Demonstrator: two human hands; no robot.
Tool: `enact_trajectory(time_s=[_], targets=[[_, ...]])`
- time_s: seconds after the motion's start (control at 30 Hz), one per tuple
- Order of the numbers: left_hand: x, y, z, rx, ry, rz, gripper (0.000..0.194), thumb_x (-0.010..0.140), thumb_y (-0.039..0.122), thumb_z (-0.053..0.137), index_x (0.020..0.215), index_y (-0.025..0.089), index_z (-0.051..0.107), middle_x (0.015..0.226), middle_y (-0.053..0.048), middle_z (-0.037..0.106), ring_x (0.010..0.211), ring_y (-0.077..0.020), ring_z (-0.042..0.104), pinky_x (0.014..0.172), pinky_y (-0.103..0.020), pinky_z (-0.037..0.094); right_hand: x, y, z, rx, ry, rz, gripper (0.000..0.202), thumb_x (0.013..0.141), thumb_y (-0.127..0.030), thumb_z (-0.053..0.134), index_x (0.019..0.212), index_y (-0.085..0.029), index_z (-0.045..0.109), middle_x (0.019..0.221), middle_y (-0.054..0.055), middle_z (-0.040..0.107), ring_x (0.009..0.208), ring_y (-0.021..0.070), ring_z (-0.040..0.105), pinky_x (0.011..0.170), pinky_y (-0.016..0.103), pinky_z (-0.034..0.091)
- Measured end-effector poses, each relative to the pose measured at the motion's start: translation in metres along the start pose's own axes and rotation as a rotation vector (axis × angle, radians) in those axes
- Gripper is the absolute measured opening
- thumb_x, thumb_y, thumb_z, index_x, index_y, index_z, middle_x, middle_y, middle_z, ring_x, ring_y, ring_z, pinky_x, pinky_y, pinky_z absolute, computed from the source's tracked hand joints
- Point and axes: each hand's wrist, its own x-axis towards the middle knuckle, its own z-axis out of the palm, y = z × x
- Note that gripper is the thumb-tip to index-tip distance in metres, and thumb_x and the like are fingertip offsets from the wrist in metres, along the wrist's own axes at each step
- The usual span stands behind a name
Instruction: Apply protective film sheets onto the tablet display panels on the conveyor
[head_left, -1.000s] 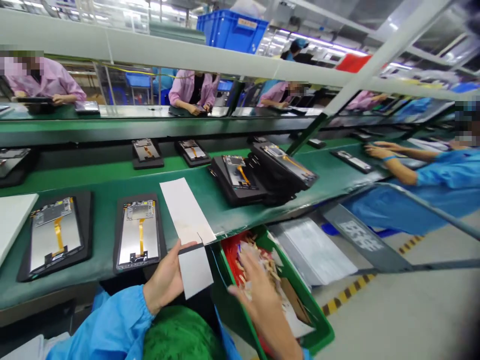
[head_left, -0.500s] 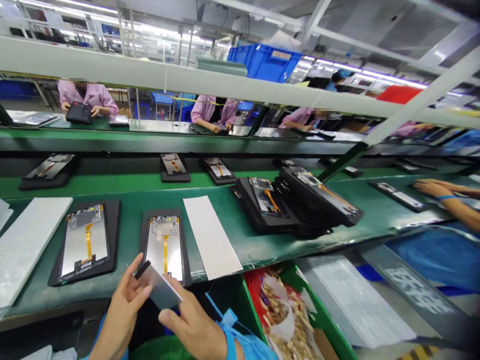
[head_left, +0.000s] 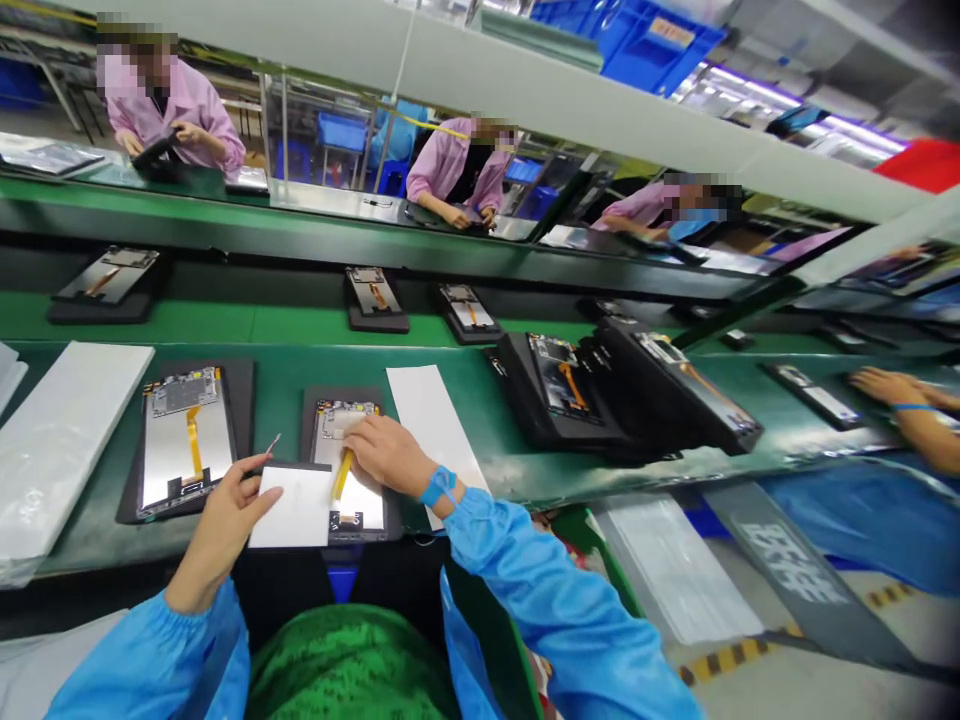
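My left hand [head_left: 229,515] grips a white rectangular piece [head_left: 291,508] by its left edge; a thin wire-like thing pokes up by the fingertips. My right hand [head_left: 390,455] is over the upper part of an opened tablet [head_left: 364,495], its fingers bent down near the orange ribbon cable [head_left: 341,477]. What those fingertips hold, if anything, is hidden. The white piece overlaps the tablet's left edge. Under this tablet lies a dark pad. A second opened tablet [head_left: 187,440] rests on another dark pad to the left.
White sheets [head_left: 75,450] lie at the far left, and a white strip [head_left: 427,400] right of the nearer tablet. Dark cases [head_left: 555,425] are stacked further right. More devices sit on the green belt [head_left: 285,325]. People in pink work across it; another person's hands [head_left: 892,385] are at the right.
My right hand has left the held piece and reached onto the tablet. The piece, dark and reflective before, now shows a white face in my left hand. The view has tilted down.
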Motion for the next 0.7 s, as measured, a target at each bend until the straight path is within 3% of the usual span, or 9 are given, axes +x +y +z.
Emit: enact_trajectory(time_s=[0.13, 0.27, 0.4, 0.57, 0.7], targets=[[0.019, -0.003, 0.025, 0.115, -0.121, 0.027, 0.077, 0.067, 0.042, 0.085, 0.129, 0.016, 0.046, 0.091, -0.008, 0.076, 0.076, -0.0239, 0.074, 0.067, -0.033, 0.058, -0.007, 0.008, 0.011, 0.254, 0.201, 0.277, 0.018, 0.094, -0.012, 0.048, 0.103, -0.019, 0.062, 0.103, 0.009, 0.067, 0.100, 0.0229, 0.058, 0.090, 0.041, 0.052], [0.035, -0.007, 0.050, 0.221, -0.148, 0.055, 0.073, 0.067, 0.043, 0.082, 0.125, 0.015, 0.047, 0.090, -0.008, 0.075, 0.078, -0.0242, 0.073, 0.066, -0.033, 0.056, -0.020, 0.001, 0.010, 0.407, 0.212, 0.402, 0.017, 0.095, -0.015, 0.052, 0.108, -0.021, 0.063, 0.112, 0.008, 0.066, 0.110, 0.0225, 0.059, 0.099, 0.042, 0.051], [0.044, -0.016, 0.060, 0.259, -0.113, 0.086, 0.069, 0.069, 0.044, 0.079, 0.122, 0.016, 0.045, 0.091, -0.009, 0.074, 0.082, -0.0254, 0.073, 0.069, -0.036, 0.057, -0.048, -0.026, -0.003, 0.408, 0.238, 0.553, 0.021, 0.098, -0.019, 0.053, 0.118, -0.022, 0.060, 0.116, 0.009, 0.065, 0.111, 0.0231, 0.060, 0.098, 0.044, 0.053], [0.044, -0.019, 0.060, 0.379, -0.049, 0.152, 0.066, 0.070, 0.043, 0.077, 0.122, 0.016, 0.047, 0.098, -0.007, 0.068, 0.083, -0.0230, 0.072, 0.071, -0.036, 0.057, -0.077, -0.061, -0.011, 0.347, 0.084, 0.341, 0.042, 0.092, -0.026, 0.069, 0.131, -0.020, 0.055, 0.142, 0.014, 0.055, 0.132, 0.0295, 0.048, 0.108, 0.052, 0.046], [0.039, -0.013, 0.060, 0.561, -0.015, 0.221, 0.063, 0.073, 0.043, 0.071, 0.125, 0.013, 0.051, 0.098, -0.005, 0.062, 0.073, -0.0185, 0.068, 0.061, -0.031, 0.053, -0.080, -0.064, -0.006, 0.250, 0.026, 0.291, 0.044, 0.090, -0.020, 0.069, 0.132, -0.017, 0.055, 0.145, 0.016, 0.053, 0.133, 0.0321, 0.046, 0.108, 0.054, 0.046]])
